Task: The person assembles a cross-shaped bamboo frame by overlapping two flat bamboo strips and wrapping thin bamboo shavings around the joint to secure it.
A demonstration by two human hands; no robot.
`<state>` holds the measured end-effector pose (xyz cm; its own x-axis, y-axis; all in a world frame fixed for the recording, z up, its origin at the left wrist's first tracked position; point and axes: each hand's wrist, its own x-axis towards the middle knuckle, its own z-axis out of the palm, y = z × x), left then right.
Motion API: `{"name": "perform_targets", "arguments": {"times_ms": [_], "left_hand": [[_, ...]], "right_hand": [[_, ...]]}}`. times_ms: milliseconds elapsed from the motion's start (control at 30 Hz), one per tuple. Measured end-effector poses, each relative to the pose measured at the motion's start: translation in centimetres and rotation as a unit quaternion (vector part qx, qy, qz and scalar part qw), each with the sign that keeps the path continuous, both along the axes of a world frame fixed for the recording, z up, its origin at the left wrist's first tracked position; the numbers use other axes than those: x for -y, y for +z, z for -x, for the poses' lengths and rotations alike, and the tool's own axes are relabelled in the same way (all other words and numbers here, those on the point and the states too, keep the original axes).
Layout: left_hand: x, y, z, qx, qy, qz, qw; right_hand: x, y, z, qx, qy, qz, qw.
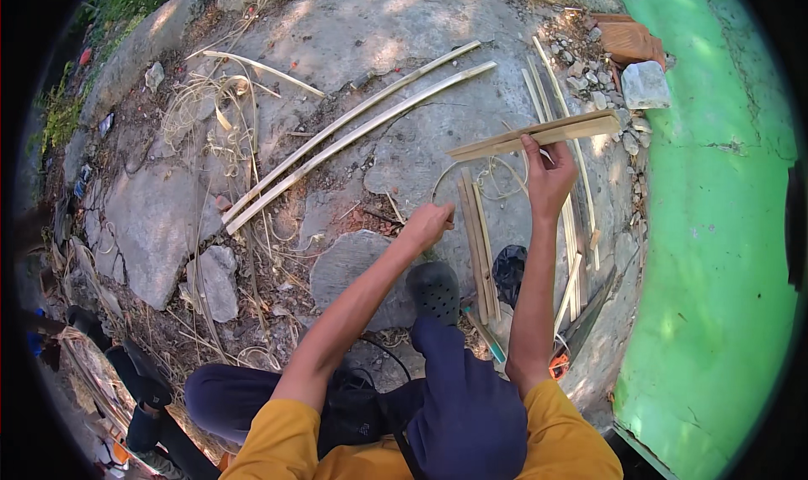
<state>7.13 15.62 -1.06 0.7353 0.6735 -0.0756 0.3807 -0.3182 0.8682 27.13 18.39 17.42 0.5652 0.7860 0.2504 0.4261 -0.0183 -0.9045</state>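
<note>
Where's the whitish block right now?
In the head view, the whitish block is at upper right, by the edge of the green-painted surface, just beyond the wood strip in the right hand.

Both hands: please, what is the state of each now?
Left hand: closed; cannot tell whether it holds anything.
Right hand: closed, holding flat pale wood.

Held wooden slats (581,127) light tan. Long paired strips (362,130) pale cream. Clog (433,291) dark grey, dotted with round holes. Short strips (475,244) beside it brown and cream. Trousers (467,404) navy; T-shirt (273,442) mustard yellow. Painted surface (715,244) bright green, paler in sunlit patches. Plastic bag (509,271) black. Stone block (645,86) whitish grey; brick (624,42) orange-brown. Concrete ground (337,29) grey, dappled with light. Tangled shavings (223,120) straw-coloured. Foliage (63,120) dark and light green.
</note>
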Motion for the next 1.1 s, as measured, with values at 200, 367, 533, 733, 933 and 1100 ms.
{"name": "perform_targets", "arguments": {"times_ms": [200, 367, 533, 733, 933, 1100], "left_hand": [[1.3, -1.8, -2.4, -0.029, -0.004, -0.086, 0.996], [-0.6, -1.8, 0.2, -0.012, 0.020, -0.068, 0.997], [-7.0, 3.8, 2.3, 0.041, 0.173, 0.076, 0.981], [-14.2, 7.7, 1.0, 0.156, 0.075, -0.055, 0.983], [-16.1, 6.9, 0.5, 0.051, 0.071, -0.011, 0.996], [-16.0, 6.3, 1.1, 0.030, 0.100, -0.034, 0.994]], "right_hand": [[-0.7, 1.6, -0.7, 0.025, 0.038, 0.047, 0.998], [-3.0, 0.3, -2.5, 0.028, 0.091, 0.090, 0.991], [-4.7, -0.5, -4.4, 0.002, 0.117, 0.126, 0.985], [-8.8, -2.3, -0.4, -0.002, 0.199, 0.086, 0.976], [-9.7, -2.6, -0.5, 0.041, 0.283, 0.021, 0.958], [-10.4, -1.9, -1.6, 0.071, 0.299, 0.052, 0.950]]}}
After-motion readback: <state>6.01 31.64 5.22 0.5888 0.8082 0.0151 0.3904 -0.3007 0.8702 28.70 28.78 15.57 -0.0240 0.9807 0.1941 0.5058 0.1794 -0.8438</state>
